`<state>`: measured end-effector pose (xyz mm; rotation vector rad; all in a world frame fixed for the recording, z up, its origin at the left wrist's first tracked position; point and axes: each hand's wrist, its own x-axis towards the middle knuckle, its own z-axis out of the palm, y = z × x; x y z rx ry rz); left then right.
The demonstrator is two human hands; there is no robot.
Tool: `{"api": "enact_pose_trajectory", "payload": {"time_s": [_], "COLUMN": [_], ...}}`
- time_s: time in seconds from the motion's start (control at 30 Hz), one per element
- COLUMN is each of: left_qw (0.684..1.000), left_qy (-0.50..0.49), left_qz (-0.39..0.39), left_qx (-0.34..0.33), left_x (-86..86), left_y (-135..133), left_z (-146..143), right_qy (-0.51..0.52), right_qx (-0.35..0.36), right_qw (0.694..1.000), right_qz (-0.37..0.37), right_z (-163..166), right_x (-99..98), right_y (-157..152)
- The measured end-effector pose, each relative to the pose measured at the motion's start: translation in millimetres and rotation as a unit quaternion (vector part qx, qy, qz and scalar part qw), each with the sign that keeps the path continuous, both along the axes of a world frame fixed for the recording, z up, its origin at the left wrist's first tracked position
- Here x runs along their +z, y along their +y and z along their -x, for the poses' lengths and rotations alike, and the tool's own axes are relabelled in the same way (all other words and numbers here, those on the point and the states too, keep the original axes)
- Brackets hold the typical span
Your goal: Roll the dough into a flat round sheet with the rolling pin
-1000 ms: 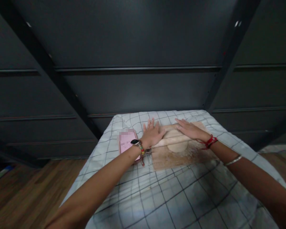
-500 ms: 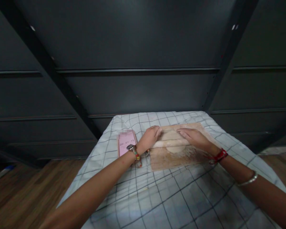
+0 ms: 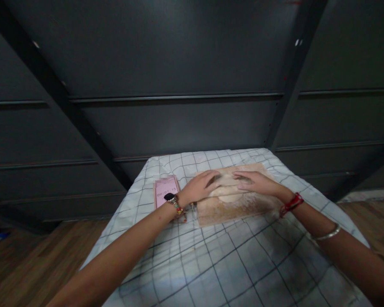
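Note:
Both of my hands are over a pale rolling pin (image 3: 229, 190) that lies crosswise on a flat round of dough (image 3: 229, 198). My left hand (image 3: 201, 186) is at the pin's left end, fingers stretched forward and thumb apart. At the right end, my right hand (image 3: 259, 183) also has its fingers extended, with the thumb spread from them. The palms appear to rest on the pin, whose ends they hide. Beneath is a floured, light brown board (image 3: 222, 216), with the dough showing on both sides of the pin.
A phone (image 3: 166, 186) with a timer display lies left of the board, partly behind my left wrist. The table is covered with a white checked cloth (image 3: 220, 264). A dark panelled wall (image 3: 179, 128) rises directly behind it, and wooden floor (image 3: 60, 251) shows at the sides.
My fingers have straightened and the thumbs have spread from them, where both hands were more closely curled over the pin. The whole view has shifted slightly.

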<state>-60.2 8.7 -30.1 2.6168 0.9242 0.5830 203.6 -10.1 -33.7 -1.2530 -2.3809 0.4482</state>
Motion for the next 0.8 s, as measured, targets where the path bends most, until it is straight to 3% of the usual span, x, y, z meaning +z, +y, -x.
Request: {"api": "enact_pose_trajectory", "payload": {"time_s": [0.07, 0.17, 0.3, 0.47, 0.57, 0.8], "left_qw": [0.998, 0.989, 0.97, 0.947, 0.953, 0.985], "left_qy": [0.035, 0.016, -0.05, -0.059, -0.043, 0.047], "left_qz": [0.045, 0.147, 0.233, 0.315, 0.299, 0.162], "left_qx": [-0.034, -0.019, 0.054, 0.04, 0.008, -0.024], "left_x": [5.2, 13.8, 23.6, 22.1, 15.6, 10.1], "left_y": [-6.5, -12.3, -7.1, 4.2, 4.0, -15.4], "left_z": [5.3, 12.6, 11.6, 6.5, 10.1, 17.8], "right_qy": [-0.075, -0.159, -0.177, -0.165, -0.168, -0.174], "right_qx": [0.023, 0.011, -0.004, 0.018, 0.012, -0.036], "right_qw": [0.997, 0.983, 0.968, 0.968, 0.969, 0.968], "right_qz": [-0.014, -0.088, -0.177, -0.186, -0.183, -0.177], "right_z": [-3.5, -6.3, -4.1, -0.2, 0.0, 7.2], "right_x": [2.8, -3.0, -16.0, -15.2, -13.0, -15.4], "right_y": [-4.7, -13.8, -19.0, -12.8, -10.5, -24.0]}}
